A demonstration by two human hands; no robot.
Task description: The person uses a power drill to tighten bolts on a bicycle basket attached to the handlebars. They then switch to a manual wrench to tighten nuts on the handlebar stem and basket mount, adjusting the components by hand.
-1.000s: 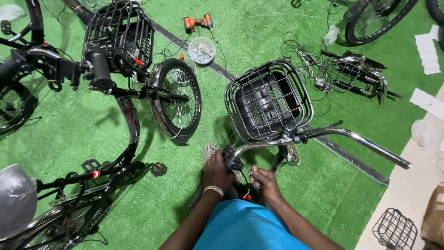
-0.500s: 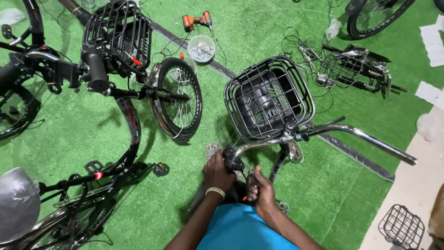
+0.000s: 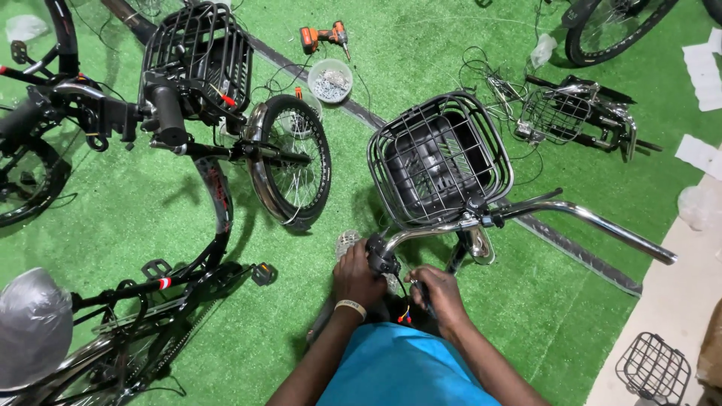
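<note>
Looking down past my blue shirt (image 3: 398, 368); my left hand (image 3: 356, 278) is wrapped over the black fitting (image 3: 381, 256) at the near end of the handlebar (image 3: 579, 218), fingers curled shut on it; my right hand (image 3: 440, 295) sits just below, closed around a thin dark tool or cable (image 3: 421, 289), can't really tell which from up here; small red and yellow wire ends (image 3: 406, 316) poke out between my wrists.

The bar runs up and right from my hands, chrome, far end bare; the basket (image 3: 440, 162) is mounted right in front of it, nothing in it.

What I'd worry about: those wires are right where my right hand is working, so a slip could pinch or yank them; the fitting is on smooth chrome, so if I ease off with the left it could twist round; and the bike looks held up mostly by me, so a hard push might tip it toward the wheel (image 3: 289, 162) of the bike on my left.

Further out on the green turf (image 3: 113, 225): a tub of small hardware (image 3: 329, 79), an orange drill (image 3: 323, 35) beyond it, and a loose basket with tangled cables (image 3: 560, 113) off to the right.
</note>
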